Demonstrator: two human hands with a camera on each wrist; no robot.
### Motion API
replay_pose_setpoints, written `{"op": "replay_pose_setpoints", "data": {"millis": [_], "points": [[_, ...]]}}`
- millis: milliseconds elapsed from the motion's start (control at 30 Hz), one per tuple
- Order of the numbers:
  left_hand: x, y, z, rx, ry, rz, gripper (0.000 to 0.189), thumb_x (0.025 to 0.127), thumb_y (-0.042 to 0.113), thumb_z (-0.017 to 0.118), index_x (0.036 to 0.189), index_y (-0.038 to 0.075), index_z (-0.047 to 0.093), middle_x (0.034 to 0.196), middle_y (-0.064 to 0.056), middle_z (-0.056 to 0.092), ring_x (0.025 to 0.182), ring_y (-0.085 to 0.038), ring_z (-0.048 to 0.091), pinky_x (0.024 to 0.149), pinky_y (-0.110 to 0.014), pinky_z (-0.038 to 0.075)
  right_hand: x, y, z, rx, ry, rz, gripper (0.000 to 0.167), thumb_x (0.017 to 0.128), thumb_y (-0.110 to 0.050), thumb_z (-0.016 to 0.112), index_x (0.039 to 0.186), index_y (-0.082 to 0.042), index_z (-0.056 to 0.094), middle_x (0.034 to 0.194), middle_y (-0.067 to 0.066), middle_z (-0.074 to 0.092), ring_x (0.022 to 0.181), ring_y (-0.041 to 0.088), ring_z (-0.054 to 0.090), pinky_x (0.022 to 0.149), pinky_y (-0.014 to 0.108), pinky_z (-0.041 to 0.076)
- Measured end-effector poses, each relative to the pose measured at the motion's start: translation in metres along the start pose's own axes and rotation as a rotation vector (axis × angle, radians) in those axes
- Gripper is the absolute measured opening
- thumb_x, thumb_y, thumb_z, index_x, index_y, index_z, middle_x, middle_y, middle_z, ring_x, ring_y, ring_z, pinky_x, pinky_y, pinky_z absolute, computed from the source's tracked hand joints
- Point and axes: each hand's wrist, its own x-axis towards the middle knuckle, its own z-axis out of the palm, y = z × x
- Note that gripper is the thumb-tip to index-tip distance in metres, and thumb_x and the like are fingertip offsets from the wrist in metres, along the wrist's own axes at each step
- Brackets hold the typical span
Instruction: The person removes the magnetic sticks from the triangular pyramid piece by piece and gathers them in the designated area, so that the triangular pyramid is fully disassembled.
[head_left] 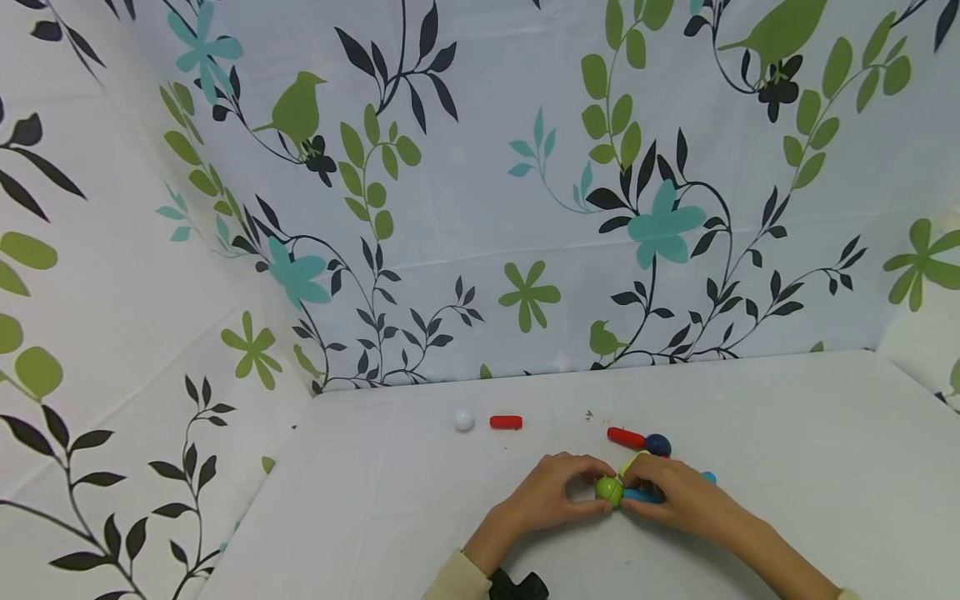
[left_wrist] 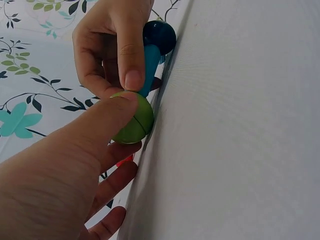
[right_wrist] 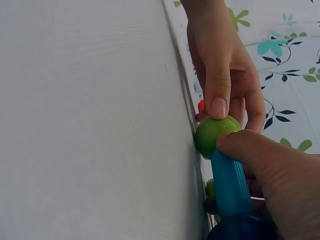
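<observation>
Pinched in the left hand (head_left: 542, 493): green ball (head_left: 609, 492), near side, right of centre. Gripped in the right hand (head_left: 681, 496) — blue rod (right_wrist: 230, 182), end against the ball, perhaps joined; seam hidden by fingers. Likely light, hard, slippery; best held round the ball's middle and near the rod's end. Farther, right — navy ball (head_left: 657, 445), red rod (head_left: 626, 437). Farthest, left: second red rod (head_left: 506, 422), white ball (head_left: 464, 420).

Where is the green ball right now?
In the head view, the green ball is low and right of centre, pinched by the left hand at the end of the blue rod held by the right hand.
</observation>
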Motion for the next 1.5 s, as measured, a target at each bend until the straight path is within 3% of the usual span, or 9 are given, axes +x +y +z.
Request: {"op": "replay_pose_setpoints", "data": {"millis": [200,367,500,700,867,1000,1200,1300,1500], "points": [[0.001,0.001,0.000,0.003,0.004,-0.008,0.033,0.089,0.029,0.073,0.120,0.021,0.065,0.111,0.011,0.069,0.099,0.001,0.059,0.087,-0.014,0.040,0.000,-0.002,0.000,0.018,-0.020,0.016,0.010,0.085,-0.015,0.074,0.089,-0.016,0.065,0.089,-0.014,0.061,0.079,-0.001,0.050,0.070,0.023,0.050],[0.001,0.001,-0.001,-0.012,-0.017,-0.041,0.034,0.090,0.030,0.071,0.121,0.021,0.063,0.112,0.011,0.068,0.102,0.001,0.058,0.088,-0.015,0.041,0.000,-0.004,-0.002,0.009,-0.052,0.035,0.009,0.086,-0.019,0.074,0.091,-0.017,0.066,0.092,-0.014,0.062,0.082,0.000,0.053,0.075,0.025,0.052],[0.001,0.001,0.000,-0.042,-0.030,-0.057,0.034,0.091,0.028,0.070,0.122,0.019,0.062,0.113,0.009,0.067,0.104,0.001,0.058,0.091,-0.017,0.043,-0.002,-0.003,-0.003,-0.021,-0.058,-0.001,0.011,0.087,-0.023,0.074,0.094,-0.018,0.068,0.095,-0.013,0.062,0.085,0.002,0.054,0.076,0.026,0.052],[-0.002,0.001,-0.003,-0.131,-0.058,-0.082,0.035,0.092,0.025,0.069,0.124,0.014,0.060,0.114,0.007,0.065,0.103,0.003,0.056,0.093,-0.017,0.044,-0.010,-0.002,-0.006,-0.175,0.022,-0.070,0.015,0.083,-0.028,0.078,0.095,-0.023,0.069,0.098,-0.013,0.060,0.090,0.007,0.052,0.079,0.031,0.048],[-0.008,0.000,-0.010,-0.144,-0.038,-0.104,0.035,0.091,0.022,0.070,0.123,0.013,0.060,0.111,0.005,0.064,0.097,0.002,0.057,0.088,-0.015,0.047,-0.015,0.002,-0.008,-0.254,0.099,-0.127,0.017,0.080,-0.028,0.080,0.093,-0.027,0.069,0.098,-0.014,0.059,0.091,0.007,0.050,0.079,0.034,0.042],[-0.012,0.000,-0.014,-0.161,-0.046,-0.129,0.035,0.091,0.022,0.070,0.123,0.012,0.060,0.112,0.004,0.064,0.098,0.001,0.058,0.088,-0.016,0.048,-0.018,0.004,-0.008,-0.266,0.134,-0.151,0.021,0.076,-0.026,0.082,0.092,-0.028,0.068,0.100,-0.010,0.058,0.093,0.010,0.049,0.077,0.034,0.043],[-0.017,-0.004,-0.020,-0.193,-0.042,-0.165,0.036,0.091,0.021,0.071,0.123,0.012,0.059,0.112,0.004,0.063,0.100,-0.001,0.059,0.089,-0.018,0.049,-0.023,0.005,-0.009,-0.289,0.139,-0.050,0.027,0.070,-0.026,0.086,0.088,-0.031,0.067,0.104,-0.007,0.057,0.097,0.014,0.046,0.076,0.035,0.046],[-0.023,-0.006,-0.025,-0.205,-0.017,-0.189,0.035,0.090,0.019,0.071,0.122,0.012,0.060,0.112,0.003,0.063,0.099,-0.002,0.060,0.088,-0.020,0.050,-0.023,0.004,-0.010,-0.279,0.128,-0.040,0.026,0.071,-0.026,0.086,0.089,-0.031,0.068,0.106,-0.007,0.058,0.099,0.014,0.047,0.078,0.035,0.050],[-0.037,-0.014,-0.035,-0.206,0.041,-0.235,0.036,0.089,0.018,0.073,0.122,0.011,0.060,0.111,0.001,0.065,0.097,-0.005,0.061,0.086,-0.024,0.051,-0.024,0.006,-0.007,-0.249,0.138,-0.121,0.028,0.075,-0.024,0.084,0.098,-0.025,0.068,0.104,-0.010,0.058,0.093,0.007,0.048,0.075,0.028,0.050]]}}
